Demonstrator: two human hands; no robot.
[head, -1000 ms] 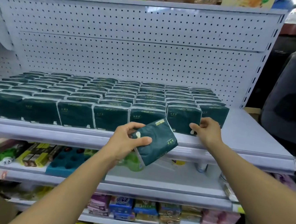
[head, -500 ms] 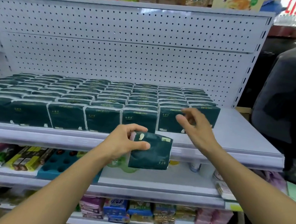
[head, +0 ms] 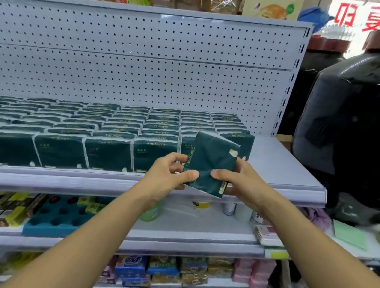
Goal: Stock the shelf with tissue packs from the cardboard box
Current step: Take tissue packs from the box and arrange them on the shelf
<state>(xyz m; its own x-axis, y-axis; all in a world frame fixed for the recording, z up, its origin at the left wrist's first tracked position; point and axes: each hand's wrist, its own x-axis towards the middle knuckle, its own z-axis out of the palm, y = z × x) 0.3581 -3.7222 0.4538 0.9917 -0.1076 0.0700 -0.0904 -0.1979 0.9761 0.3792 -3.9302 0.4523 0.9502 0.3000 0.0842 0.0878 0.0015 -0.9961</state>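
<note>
A dark green tissue pack point(head: 210, 163) is held upright and slightly tilted in front of the shelf edge. My left hand point(head: 168, 174) pinches its lower left side with thumb and fingers. My right hand point(head: 241, 184) grips its lower right side, thumb across the front. Behind it, several rows of the same green packs point(head: 111, 131) fill the grey shelf point(head: 285, 166) from the left to about the pack's position. The cardboard box is out of view.
The shelf's right end is bare grey metal. A white pegboard back panel point(head: 144, 77) rises behind the packs. Large dark jars point(head: 360, 127) stand to the right. Lower shelves point(head: 198, 222) hold assorted goods.
My right hand left the shelved packs and came to the held pack, now gripping its right side. The pack rose higher in front of the rightmost row, turned more upright.
</note>
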